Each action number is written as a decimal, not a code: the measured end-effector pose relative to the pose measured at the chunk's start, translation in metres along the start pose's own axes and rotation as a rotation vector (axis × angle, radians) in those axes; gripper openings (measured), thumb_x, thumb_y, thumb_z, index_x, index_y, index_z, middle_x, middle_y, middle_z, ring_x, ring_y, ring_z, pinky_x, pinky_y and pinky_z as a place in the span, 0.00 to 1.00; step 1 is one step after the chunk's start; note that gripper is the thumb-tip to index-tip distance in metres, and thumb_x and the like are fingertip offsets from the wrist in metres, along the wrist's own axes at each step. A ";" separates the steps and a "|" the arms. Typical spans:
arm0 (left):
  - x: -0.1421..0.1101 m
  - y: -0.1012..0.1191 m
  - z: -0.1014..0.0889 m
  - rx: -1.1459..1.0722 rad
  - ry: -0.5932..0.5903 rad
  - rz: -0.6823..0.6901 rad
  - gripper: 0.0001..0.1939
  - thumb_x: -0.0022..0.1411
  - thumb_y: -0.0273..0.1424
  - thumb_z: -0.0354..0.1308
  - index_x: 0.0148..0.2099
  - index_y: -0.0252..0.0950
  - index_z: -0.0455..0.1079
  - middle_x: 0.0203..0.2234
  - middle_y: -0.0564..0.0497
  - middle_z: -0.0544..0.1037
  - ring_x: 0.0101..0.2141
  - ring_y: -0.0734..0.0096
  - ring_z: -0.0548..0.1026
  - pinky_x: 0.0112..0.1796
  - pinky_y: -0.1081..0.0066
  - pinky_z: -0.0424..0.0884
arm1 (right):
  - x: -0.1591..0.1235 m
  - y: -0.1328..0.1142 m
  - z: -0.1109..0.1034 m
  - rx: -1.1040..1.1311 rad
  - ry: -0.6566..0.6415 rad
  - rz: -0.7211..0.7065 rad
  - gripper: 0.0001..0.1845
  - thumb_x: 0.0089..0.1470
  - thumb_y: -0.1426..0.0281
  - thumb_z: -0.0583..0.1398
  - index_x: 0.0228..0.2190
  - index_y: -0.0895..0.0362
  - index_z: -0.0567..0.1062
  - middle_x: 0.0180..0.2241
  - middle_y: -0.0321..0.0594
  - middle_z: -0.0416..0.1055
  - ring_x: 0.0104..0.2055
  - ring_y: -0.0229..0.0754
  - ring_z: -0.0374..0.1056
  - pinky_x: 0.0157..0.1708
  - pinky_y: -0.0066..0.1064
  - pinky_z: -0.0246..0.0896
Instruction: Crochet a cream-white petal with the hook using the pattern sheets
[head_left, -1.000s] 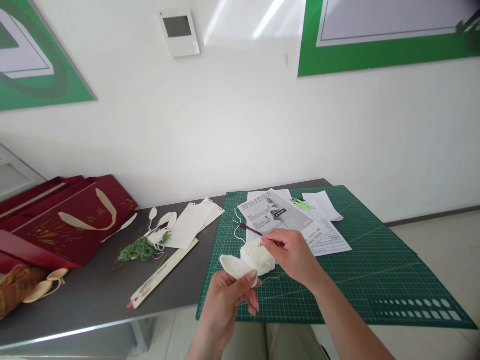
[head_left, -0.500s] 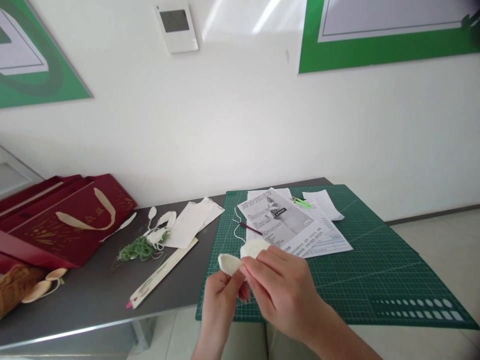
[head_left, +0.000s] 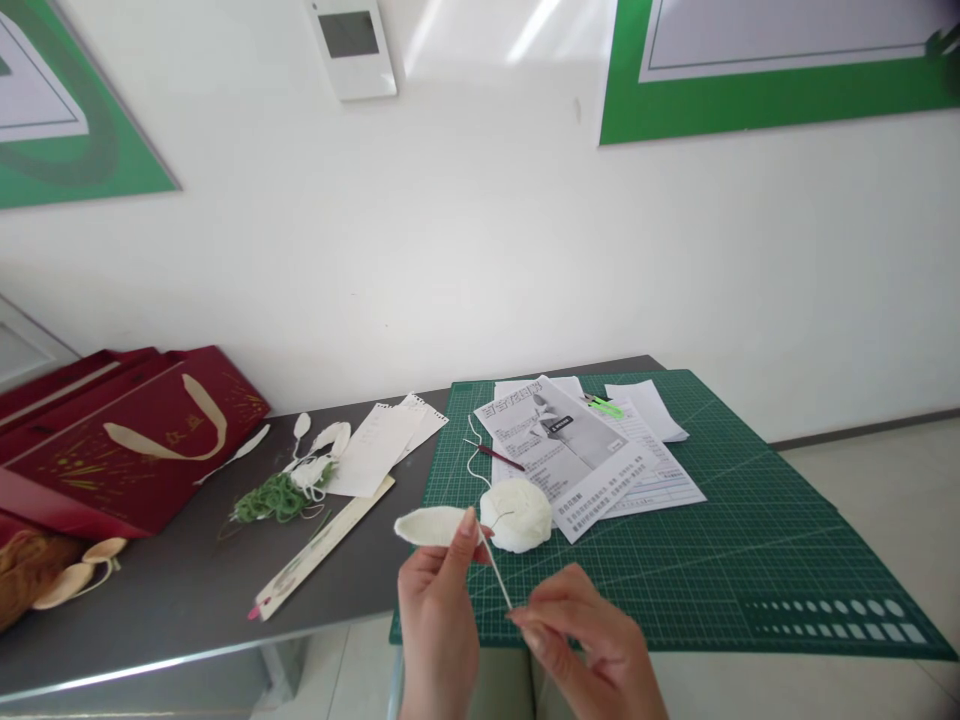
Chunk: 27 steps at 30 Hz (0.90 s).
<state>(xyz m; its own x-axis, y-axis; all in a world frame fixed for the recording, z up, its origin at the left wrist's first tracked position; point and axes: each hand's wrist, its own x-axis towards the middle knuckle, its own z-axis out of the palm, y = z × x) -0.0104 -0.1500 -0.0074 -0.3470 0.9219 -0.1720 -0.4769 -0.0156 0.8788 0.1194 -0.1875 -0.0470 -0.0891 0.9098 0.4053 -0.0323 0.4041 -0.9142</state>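
Observation:
My left hand (head_left: 441, 615) pinches a white crocheted petal (head_left: 429, 525) between thumb and fingers, its pointed end facing left. A white strand (head_left: 495, 572) runs from it, stretched down to the right. The fingertips of my right hand (head_left: 589, 640) are closed on the lower end of that strand. Just behind my left hand, a ball of white yarn (head_left: 517, 512) rests on the green cutting mat (head_left: 720, 560). A short thin dark line, perhaps wire or thread, shows in front of the ball. Beyond it a dark red crochet hook (head_left: 501, 457) lies across the papers' edge.
Printed sheets (head_left: 600, 500) and a bright green tool (head_left: 604, 406) lie on the mat. To the left are green yarn (head_left: 277, 496), notepaper (head_left: 375, 445), a pale strip (head_left: 330, 545) with a pink end, white crocheted pieces (head_left: 301, 427) and red gift bags (head_left: 150, 440).
My hands have parted: the right moved down and right, drawing the strand taut. The petal now shows at full length to the left, and the yarn ball is uncovered.

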 end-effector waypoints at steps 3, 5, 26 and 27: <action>0.002 0.001 0.003 -0.085 -0.072 -0.141 0.14 0.40 0.34 0.72 0.16 0.33 0.71 0.15 0.53 0.71 0.21 0.76 0.66 0.25 0.77 0.65 | 0.003 0.009 0.000 0.474 0.049 0.409 0.12 0.51 0.60 0.64 0.26 0.55 0.81 0.24 0.39 0.69 0.26 0.38 0.66 0.27 0.30 0.67; 0.001 0.003 0.004 -0.101 -0.082 -0.169 0.14 0.41 0.34 0.72 0.17 0.32 0.71 0.14 0.54 0.70 0.20 0.78 0.64 0.24 0.77 0.64 | 0.008 0.014 0.001 0.646 0.054 0.566 0.14 0.47 0.58 0.67 0.24 0.57 0.81 0.21 0.35 0.65 0.23 0.34 0.62 0.25 0.30 0.68; -0.013 -0.002 0.002 -0.022 -0.044 -0.233 0.14 0.43 0.36 0.72 0.19 0.31 0.73 0.17 0.52 0.73 0.23 0.76 0.70 0.26 0.77 0.66 | -0.002 0.018 0.052 -0.278 0.192 -0.271 0.12 0.59 0.74 0.54 0.29 0.58 0.76 0.23 0.40 0.70 0.25 0.39 0.65 0.24 0.28 0.58; -0.014 -0.003 0.002 0.040 -0.036 -0.189 0.15 0.43 0.36 0.71 0.19 0.31 0.73 0.18 0.52 0.74 0.25 0.73 0.72 0.29 0.77 0.67 | -0.004 0.018 0.053 -0.358 0.227 -0.364 0.13 0.59 0.75 0.52 0.30 0.58 0.76 0.22 0.40 0.70 0.24 0.40 0.64 0.23 0.29 0.57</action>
<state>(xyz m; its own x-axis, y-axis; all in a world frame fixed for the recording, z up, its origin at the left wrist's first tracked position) -0.0024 -0.1617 -0.0064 -0.2247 0.9202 -0.3206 -0.4983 0.1742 0.8493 0.0662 -0.1891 -0.0650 0.0820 0.6871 0.7220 0.3227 0.6671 -0.6715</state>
